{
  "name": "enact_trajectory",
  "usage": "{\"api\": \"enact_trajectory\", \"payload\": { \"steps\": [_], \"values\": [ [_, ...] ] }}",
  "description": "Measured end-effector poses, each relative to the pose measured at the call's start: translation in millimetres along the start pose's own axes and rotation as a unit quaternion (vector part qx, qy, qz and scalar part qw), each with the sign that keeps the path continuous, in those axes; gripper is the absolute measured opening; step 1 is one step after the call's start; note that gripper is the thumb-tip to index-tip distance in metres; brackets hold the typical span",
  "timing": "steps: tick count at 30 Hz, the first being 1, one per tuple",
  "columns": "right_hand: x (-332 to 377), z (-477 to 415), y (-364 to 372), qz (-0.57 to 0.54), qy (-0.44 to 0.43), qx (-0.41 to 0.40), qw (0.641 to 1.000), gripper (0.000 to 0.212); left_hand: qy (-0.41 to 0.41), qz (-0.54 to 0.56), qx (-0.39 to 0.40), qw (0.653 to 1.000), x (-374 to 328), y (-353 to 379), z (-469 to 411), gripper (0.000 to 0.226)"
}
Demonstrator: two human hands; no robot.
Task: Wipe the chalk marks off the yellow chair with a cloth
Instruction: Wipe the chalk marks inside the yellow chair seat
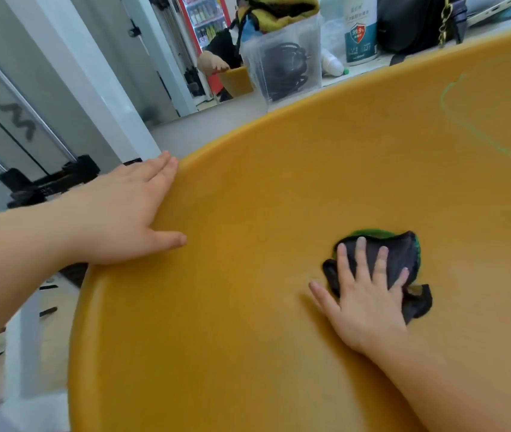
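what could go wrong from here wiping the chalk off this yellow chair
The cloth shows green at its edge, so it may smear chalk over the chair rather than lift it.
The right hand only presses it with flat fingers; it could slip out.
The green line at upper right lies apart from the cloth and might be missed.

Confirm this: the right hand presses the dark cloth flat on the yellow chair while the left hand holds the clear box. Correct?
Not quite. The left hand rests on the rim of the yellow chair, not on the clear box beyond it. The right hand does press the dark cloth flat on the chair, as the head view shows.
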State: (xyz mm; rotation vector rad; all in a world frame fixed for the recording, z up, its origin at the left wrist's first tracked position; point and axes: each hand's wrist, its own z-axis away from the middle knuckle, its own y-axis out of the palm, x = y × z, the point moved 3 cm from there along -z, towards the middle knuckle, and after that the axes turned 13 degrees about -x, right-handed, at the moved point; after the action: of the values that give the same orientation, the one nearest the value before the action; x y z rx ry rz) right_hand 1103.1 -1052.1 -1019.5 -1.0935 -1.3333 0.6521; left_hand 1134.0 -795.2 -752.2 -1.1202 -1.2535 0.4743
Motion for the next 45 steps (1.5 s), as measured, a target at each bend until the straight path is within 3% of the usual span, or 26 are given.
{"api": "enact_trajectory", "payload": {
  "steps": [5, 9, 11, 13, 15, 17, 21, 24, 26, 28, 31, 33, 34, 37, 39, 41, 43, 45],
  "values": [
    [85, 44, 7, -0.080, -0.239, 0.062, 0.966, 0.085, -0.041, 0.262, -0.064, 0.962, 6, 14, 9, 0.093],
    [100, 23, 3, -0.091, -0.342, 0.024, 0.935, 0.077, -0.034, 0.319, -0.080, 0.944, 7, 14, 12, 0.083],
    [100, -21, 2, -0.068, -0.282, -0.063, 0.955, 0.075, -0.022, 0.315, -0.078, 0.945, 5, 13, 12, 0.085],
    [101, -65, -6, -0.071, -0.153, -0.140, 0.976, 0.078, -0.012, 0.301, -0.074, 0.951, 4, 11, 12, 0.096],
    [113, -89, -16, -0.120, -0.064, -0.175, 0.975, 0.083, -0.001, 0.273, -0.067, 0.960, 1, 9, 11, 0.106],
    [144, -87, -22, -0.187, -0.064, -0.185, 0.963, 0.090, 0.001, 0.253, -0.068, 0.965, 1, 9, 10, 0.109],
    [203, -21, -27, -0.241, -0.323, -0.157, 0.902, 0.089, 0.000, 0.293, -0.093, 0.952, 4, 12, 11, 0.109],
    [184, 21, -11, -0.209, -0.479, -0.119, 0.844, 0.087, 0.007, 0.305, -0.086, 0.948, 5, 12, 13, 0.129],
    [154, 6, 1, -0.153, -0.533, -0.140, 0.821, 0.084, 0.009, 0.298, -0.082, 0.951, 4, 11, 12, 0.138],
    [136, -43, -3, -0.094, -0.471, -0.202, 0.854, 0.082, 0.008, 0.281, -0.078, 0.957, 3, 10, 12, 0.142],
    [147, -106, -37, -0.141, -0.205, -0.262, 0.932, 0.083, 0.002, 0.272, -0.071, 0.960, 2, 12, 11, 0.144],
    [179, -104, -47, -0.214, -0.128, -0.247, 0.936, 0.086, -0.002, 0.290, -0.074, 0.954, 3, 12, 11, 0.147],
    [196, -91, -46, -0.240, -0.156, -0.233, 0.929, 0.088, -0.002, 0.303, -0.079, 0.950, 4, 13, 11, 0.149],
    [212, -15, -28, -0.238, -0.384, -0.178, 0.874, 0.086, 0.007, 0.325, -0.093, 0.941, 6, 14, 12, 0.149],
    [184, 10, -12, -0.191, -0.496, -0.146, 0.835, 0.087, 0.007, 0.310, -0.088, 0.947, 5, 13, 12, 0.148],
    [145, -11, -1, -0.119, -0.555, -0.164, 0.807, 0.082, 0.006, 0.274, -0.078, 0.958, 3, 12, 11, 0.149],
    [108, -60, -1, -0.044, -0.511, -0.224, 0.829, 0.076, 0.003, 0.247, -0.067, 0.967, 1, 12, 10, 0.151],
    [98, -103, -20, -0.055, -0.363, -0.259, 0.893, 0.073, -0.005, 0.244, -0.061, 0.968, 1, 12, 10, 0.154]
  ]
}}
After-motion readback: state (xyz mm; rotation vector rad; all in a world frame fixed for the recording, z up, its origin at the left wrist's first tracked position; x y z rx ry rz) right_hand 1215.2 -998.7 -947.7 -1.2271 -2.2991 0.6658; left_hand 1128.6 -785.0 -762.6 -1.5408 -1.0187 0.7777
